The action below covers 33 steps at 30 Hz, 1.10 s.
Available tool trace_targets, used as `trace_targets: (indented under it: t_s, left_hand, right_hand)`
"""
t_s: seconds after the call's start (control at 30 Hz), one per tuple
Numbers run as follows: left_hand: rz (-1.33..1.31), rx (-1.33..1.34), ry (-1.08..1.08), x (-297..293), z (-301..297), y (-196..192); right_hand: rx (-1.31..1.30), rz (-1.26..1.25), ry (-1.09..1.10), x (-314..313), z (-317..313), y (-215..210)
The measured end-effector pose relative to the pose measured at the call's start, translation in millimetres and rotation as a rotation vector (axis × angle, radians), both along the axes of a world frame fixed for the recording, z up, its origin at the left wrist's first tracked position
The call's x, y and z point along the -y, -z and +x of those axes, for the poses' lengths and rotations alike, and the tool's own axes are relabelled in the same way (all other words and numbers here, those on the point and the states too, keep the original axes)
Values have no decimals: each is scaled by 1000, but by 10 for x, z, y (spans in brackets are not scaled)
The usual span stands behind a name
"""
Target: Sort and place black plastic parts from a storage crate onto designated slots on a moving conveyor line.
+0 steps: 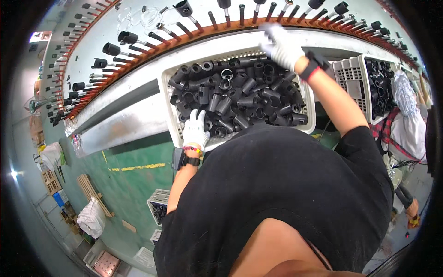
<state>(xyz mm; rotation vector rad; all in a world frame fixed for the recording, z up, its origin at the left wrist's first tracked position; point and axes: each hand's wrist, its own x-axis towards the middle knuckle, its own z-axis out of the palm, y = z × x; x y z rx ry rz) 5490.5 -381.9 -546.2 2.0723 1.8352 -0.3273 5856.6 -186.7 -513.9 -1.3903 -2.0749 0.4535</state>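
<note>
A white plastic crate (168, 85) full of several short black tubes (240, 99) stands in front of me. My left hand (195, 129), in a white glove, rests in the crate's near left corner on the tubes, fingers spread. My right hand (282, 45), also gloved, is raised past the crate's far edge toward an orange conveyor rail (184, 37) of metal pins. It is blurred, and whether it holds a tube cannot be told. Some pins carry black tubes (127, 37); others are bare.
A second white crate (357, 74) of black tubes sits to the right, where another person in a plaid sleeve (397, 124) works. A grey metal ledge (124, 115) runs below the rail. The green floor holds a small crate (159, 205), wooden slats (92, 191) and a white bag (91, 217).
</note>
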Motion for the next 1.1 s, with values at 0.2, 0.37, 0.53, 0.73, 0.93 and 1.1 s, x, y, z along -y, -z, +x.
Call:
trace_targets:
  t_s: [0.2, 0.37, 0.53, 0.73, 0.93, 1.1]
  left_hand:
    - [-135, 28, -50, -212, 90, -53]
    - [24, 287, -18, -68, 11, -17]
    - [407, 578, -364, 271, -164, -517]
    - [266, 340, -766, 1450, -1503, 1131]
    - [-288, 619, -1320, 1635, -986, 1780]
    - [-257, 712, -1405, 1582, -848, 1807]
  right_hand:
    - [450, -730, -272, 1058, -90, 656]
    - [108, -781, -223, 1291, -83, 693]
    - [-623, -638, -38, 1356, 213, 510]
    - [-1114, -343, 333, 873, 635, 344]
    - [-1516, 72, 615, -536, 1412, 105]
    - [-1372, 214, 638, -1514, 1629, 38]
